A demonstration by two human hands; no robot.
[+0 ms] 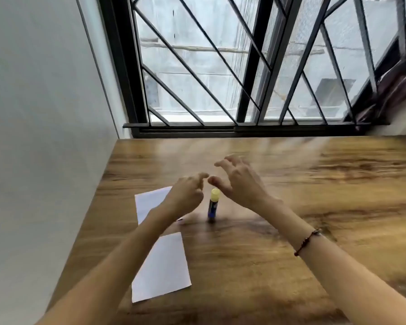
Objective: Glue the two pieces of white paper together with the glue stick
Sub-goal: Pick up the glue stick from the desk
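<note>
**Yellow cap on, both hands closing in on the glue stick**

Yellow-capped and blue-bodied, the glue stick [213, 205] stands upright on the wooden table [314, 207], a little below the centre of the frame, with its cap on. Both hands hover above it and neither touches it. The left hand [185, 195] has its fingers loosely curled and holds nothing; the right hand [239, 184] is spread wide, fingers splayed and bent, also holding nothing. Their fingertips nearly meet over the cap, which reads as a reach for the stick, perhaps one hand for the body and the other for the cap (a judgement only, and the hands are blurred).

Two pieces of white paper lie flat at the lower left of the frame, well apart from each other in effect: the far paper [150, 202] is partly hidden under the left forearm, and the near paper [159, 266] lies closer to the person. Neither overlaps the other, so no gluing appears done yet. Set to one side, they leave the stick free to be picked up.

A dark red bracelet [306, 241] circles the right wrist. Strong wood grain runs across the table, which meets a plain pale wall [45, 113] on the left and, across the upper frame, a window with black diagonal bars [220, 66].
</note>
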